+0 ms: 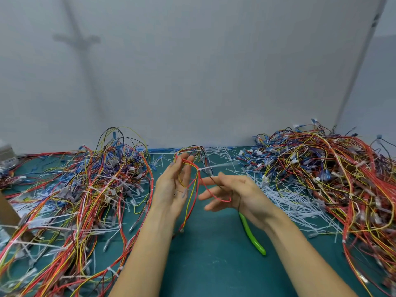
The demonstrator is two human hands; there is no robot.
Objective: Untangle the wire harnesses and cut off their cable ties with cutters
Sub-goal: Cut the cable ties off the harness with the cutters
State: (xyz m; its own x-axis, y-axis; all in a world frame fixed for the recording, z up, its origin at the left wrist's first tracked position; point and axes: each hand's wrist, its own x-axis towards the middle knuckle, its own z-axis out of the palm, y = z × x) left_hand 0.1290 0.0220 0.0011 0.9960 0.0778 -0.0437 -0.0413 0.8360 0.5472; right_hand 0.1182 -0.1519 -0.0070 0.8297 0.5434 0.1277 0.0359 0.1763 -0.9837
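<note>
Draping harness (198, 179) across left hand (171, 185), right hand (237, 194)

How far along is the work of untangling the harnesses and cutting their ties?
Done: many cut ties litter the mat. In hand: one small harness hangs between the left hand and right hand, its white tie uncut; the green cutters show below the right wrist. Left: the tangled left pile, ties visible on it; the right pile I cannot judge.
</note>
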